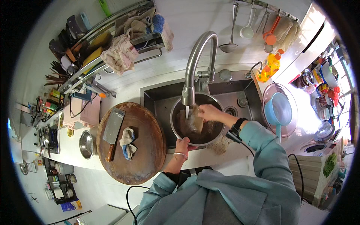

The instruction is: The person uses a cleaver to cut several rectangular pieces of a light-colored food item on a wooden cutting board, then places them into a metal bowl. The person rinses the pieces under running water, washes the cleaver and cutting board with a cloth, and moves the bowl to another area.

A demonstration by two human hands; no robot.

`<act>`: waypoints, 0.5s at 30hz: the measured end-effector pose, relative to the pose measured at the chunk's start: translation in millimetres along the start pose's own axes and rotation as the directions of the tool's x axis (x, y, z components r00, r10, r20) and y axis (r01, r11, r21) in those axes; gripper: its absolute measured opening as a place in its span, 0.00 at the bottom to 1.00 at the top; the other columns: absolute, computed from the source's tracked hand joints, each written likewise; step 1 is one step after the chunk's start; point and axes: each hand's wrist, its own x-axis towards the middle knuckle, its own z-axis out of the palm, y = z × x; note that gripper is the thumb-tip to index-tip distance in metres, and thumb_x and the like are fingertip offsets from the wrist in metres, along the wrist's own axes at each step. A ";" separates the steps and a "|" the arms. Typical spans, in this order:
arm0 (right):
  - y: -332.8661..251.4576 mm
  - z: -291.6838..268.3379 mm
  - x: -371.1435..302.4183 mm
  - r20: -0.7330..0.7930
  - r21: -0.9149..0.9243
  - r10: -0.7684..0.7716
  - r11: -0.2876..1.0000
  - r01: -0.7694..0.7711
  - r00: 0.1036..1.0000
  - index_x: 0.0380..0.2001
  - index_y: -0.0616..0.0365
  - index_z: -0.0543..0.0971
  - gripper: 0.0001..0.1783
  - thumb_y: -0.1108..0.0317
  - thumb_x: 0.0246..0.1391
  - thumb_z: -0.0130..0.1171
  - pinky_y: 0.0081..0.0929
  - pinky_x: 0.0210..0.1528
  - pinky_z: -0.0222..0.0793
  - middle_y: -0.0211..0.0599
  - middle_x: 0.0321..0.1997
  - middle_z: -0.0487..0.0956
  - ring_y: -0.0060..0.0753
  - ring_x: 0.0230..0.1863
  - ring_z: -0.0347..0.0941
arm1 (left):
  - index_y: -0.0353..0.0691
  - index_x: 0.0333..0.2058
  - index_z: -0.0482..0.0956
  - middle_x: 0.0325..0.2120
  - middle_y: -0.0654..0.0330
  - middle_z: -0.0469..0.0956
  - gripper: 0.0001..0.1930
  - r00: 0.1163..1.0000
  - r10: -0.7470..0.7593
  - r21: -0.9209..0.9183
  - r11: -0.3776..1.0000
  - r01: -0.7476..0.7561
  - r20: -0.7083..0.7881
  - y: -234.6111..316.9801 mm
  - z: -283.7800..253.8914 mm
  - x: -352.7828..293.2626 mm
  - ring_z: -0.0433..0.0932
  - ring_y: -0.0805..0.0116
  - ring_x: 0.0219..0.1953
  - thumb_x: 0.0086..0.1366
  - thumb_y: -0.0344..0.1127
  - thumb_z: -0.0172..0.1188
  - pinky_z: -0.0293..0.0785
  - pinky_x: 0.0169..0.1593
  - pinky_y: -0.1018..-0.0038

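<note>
A round metal basin (pixel 175 132) stands in the sink (pixel 150 98), tilted a little, with murky brownish water inside. My left hand (pixel 183 144) grips its near rim, fingers closed. Over the basin, my right hand (pixel 210 113) is closed on a limp tan cloth (pixel 197 119), its lower part blurred by splashing water. Beside the cloth, a stream runs from the tall metal faucet (pixel 188 92). The fingertips of my right hand are partly hidden by the cloth.
Left of the sink, a round wooden chopping board (pixel 146 165) bears a cleaver (pixel 113 125) and a crumpled rag (pixel 128 143). A fibrous tan scrubber (pixel 219 145) lies at the sink's front edge. On the right are a blue strainer (pixel 278 108) and an orange bottle (pixel 270 66).
</note>
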 end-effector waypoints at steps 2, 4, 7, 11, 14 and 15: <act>-2.3 -12.3 1.9 -0.109 -0.418 -0.020 0.908 -0.027 0.994 0.42 0.64 0.73 0.16 0.64 0.54 0.59 0.40 0.42 0.73 0.55 0.42 0.77 0.48 0.43 0.77 | 0.30 0.42 0.63 0.32 0.49 0.71 0.15 1.000 0.003 0.002 1.000 -0.003 -0.002 1.8 -4.0 2.8 0.78 0.48 0.26 0.55 0.25 0.49 0.85 0.27 0.58; -3.6 -16.2 -2.3 -0.175 -0.460 -0.131 0.887 0.037 0.976 0.42 0.64 0.74 0.16 0.65 0.53 0.59 0.43 0.46 0.72 0.56 0.45 0.76 0.51 0.48 0.74 | 0.30 0.41 0.63 0.31 0.50 0.70 0.13 1.000 0.025 -0.012 1.000 -0.024 0.019 2.6 -6.4 4.7 0.78 0.48 0.25 0.56 0.25 0.49 0.85 0.27 0.57; -9.3 -4.5 -11.3 -0.158 -0.489 -0.176 0.869 0.078 0.972 0.44 0.64 0.73 0.18 0.65 0.53 0.60 0.46 0.50 0.70 0.55 0.48 0.74 0.55 0.50 0.72 | 0.30 0.40 0.63 0.30 0.51 0.70 0.12 1.000 0.025 -0.041 0.999 -0.025 0.010 2.2 -7.3 3.1 0.78 0.48 0.25 0.56 0.24 0.49 0.85 0.27 0.57; -21.2 39.8 -14.2 -0.033 -0.581 -0.273 0.788 0.203 0.962 0.54 0.58 0.70 0.28 0.59 0.51 0.61 0.46 0.56 0.67 0.54 0.54 0.70 0.55 0.55 0.68 | 0.28 0.37 0.68 0.30 0.48 0.74 0.09 0.999 0.040 -0.008 0.999 -0.040 0.014 2.6 2.7 -2.1 0.79 0.50 0.24 0.57 0.25 0.48 0.84 0.25 0.61; -18.7 80.4 -14.0 0.151 -0.602 -0.431 0.674 0.429 0.890 0.59 0.52 0.66 0.30 0.61 0.53 0.57 0.55 0.64 0.56 0.51 0.65 0.62 0.52 0.69 0.55 | 0.26 0.36 0.71 0.31 0.47 0.76 0.09 0.996 0.069 -0.043 0.997 -0.067 0.053 5.4 10.4 -6.2 0.80 0.51 0.24 0.58 0.25 0.47 0.84 0.24 0.64; -13.6 85.0 -12.2 0.235 -0.601 -0.467 0.620 0.505 0.853 0.58 0.51 0.68 0.27 0.64 0.53 0.55 0.51 0.65 0.57 0.52 0.65 0.63 0.51 0.68 0.56 | 0.26 0.37 0.71 0.31 0.47 0.76 0.09 0.995 0.072 -0.072 0.995 -0.067 0.067 6.6 10.6 -7.7 0.80 0.52 0.25 0.58 0.24 0.46 0.84 0.24 0.64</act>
